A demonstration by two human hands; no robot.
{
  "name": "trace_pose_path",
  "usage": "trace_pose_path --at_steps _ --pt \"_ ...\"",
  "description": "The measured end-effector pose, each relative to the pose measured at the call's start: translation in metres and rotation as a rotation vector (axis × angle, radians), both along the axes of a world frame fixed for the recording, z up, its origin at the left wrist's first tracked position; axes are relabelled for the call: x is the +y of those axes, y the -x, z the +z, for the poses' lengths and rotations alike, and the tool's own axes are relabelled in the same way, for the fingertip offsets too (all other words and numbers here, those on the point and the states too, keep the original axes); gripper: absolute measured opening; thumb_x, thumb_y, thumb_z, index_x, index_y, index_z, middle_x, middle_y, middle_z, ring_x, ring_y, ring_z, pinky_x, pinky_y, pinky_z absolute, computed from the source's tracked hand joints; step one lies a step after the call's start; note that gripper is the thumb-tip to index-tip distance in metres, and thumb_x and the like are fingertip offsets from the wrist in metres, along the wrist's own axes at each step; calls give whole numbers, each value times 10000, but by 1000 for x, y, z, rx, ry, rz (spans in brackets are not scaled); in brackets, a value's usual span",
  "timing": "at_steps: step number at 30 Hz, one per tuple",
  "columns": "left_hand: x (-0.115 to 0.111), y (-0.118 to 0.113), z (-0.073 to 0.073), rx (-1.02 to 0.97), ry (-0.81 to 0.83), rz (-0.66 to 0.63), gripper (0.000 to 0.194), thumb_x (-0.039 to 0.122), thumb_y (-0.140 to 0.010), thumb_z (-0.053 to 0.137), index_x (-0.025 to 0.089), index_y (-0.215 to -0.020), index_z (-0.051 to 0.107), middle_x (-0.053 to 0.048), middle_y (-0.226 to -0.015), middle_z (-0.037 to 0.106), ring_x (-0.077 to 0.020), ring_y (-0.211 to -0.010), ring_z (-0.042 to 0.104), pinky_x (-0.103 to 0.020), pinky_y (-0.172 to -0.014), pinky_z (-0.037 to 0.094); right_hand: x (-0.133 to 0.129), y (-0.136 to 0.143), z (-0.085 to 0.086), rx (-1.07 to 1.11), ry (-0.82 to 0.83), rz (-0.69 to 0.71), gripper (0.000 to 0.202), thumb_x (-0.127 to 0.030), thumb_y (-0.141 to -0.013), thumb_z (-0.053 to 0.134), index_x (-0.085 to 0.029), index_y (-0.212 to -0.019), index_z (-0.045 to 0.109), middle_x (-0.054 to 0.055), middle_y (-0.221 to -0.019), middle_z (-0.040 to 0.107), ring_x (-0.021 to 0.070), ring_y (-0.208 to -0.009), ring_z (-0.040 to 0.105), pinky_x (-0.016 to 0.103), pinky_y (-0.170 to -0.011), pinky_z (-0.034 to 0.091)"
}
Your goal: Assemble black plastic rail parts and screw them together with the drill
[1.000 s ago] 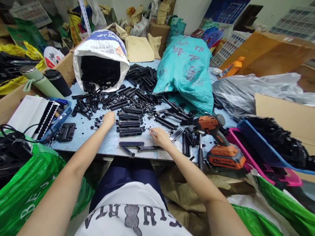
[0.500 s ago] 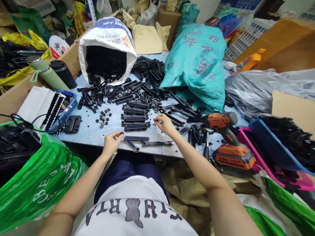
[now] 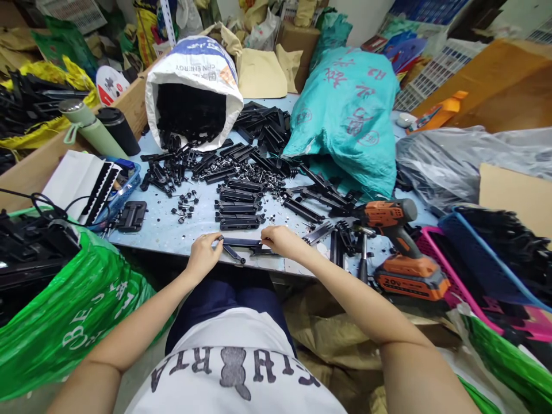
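Note:
At the table's front edge, my left hand [image 3: 205, 256] is closed in a pinch on the left end of a flat black bar [image 3: 241, 242]. A shorter black arm [image 3: 234, 254] slants away below that end. My right hand [image 3: 283, 240] is pinched together at the bar's right end; whatever lies between its fingertips is too small to make out. Partly hidden under this hand is another slim black piece [image 3: 262, 251]. Just beyond the bar lies a neat row of black assembled bars [image 3: 240, 207]. Small pins with black heads [image 3: 185, 206] are scattered to their left.
An orange cordless drill [image 3: 399, 247] stands at the right, beside a black-handled hammer [image 3: 363, 253]. Behind are a white sack [image 3: 194, 63] spilling black parts and a teal sack [image 3: 345, 115]. Blue basket [image 3: 125, 192], green bottle [image 3: 88, 129] and black cup [image 3: 118, 131] are left.
My right hand has moved down and slightly left, from above the loose bits beside the row to the bar's right end. My left hand stays pinched at the left end.

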State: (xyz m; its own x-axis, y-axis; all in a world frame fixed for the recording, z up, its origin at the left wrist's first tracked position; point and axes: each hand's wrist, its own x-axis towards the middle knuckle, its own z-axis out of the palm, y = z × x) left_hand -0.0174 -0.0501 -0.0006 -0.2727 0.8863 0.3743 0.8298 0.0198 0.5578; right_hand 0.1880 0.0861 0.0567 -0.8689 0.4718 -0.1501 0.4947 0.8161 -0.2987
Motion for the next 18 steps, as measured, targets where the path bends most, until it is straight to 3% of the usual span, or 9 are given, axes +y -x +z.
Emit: trace_pose_path --at_steps 3,7,13,18 --pt "-3 -4 -3 212 -135 -58 244 209 -872 482 160 -1080 599 -99 -1011 670 -206 -929 627 -343 -805 471 -6 8 -1 -130 -99 77 94 -135 -845 523 -127 -828 615 97 -846 655 181 -794 609 241 -680 385" --pt "-2 1 -11 462 -257 -122 234 147 -884 458 116 -1091 563 -114 -930 677 -203 -816 631 -343 -714 463 -12 5 -12 -128 -134 6 117 -187 -869 515 -142 -944 593 86 -837 657 185 -789 620 237 -664 399" --pt "3 21 -17 538 -234 -307 269 121 -901 382 103 -1139 507 -98 -779 646 -182 -699 600 -332 -633 450 -17 -22 -46 303 -123 -8 249 -304 -924 435 -177 -1055 605 86 -1047 643 165 -971 604 261 -828 469" --pt "4 25 -17 500 -271 -388 299 115 -894 382 117 -1175 486 -102 -824 645 -175 -710 589 -329 -635 449 -19 -33 -70 527 -156 26 305 -325 -908 471 -186 -1154 585 85 -1133 622 167 -1021 596 290 -877 496"
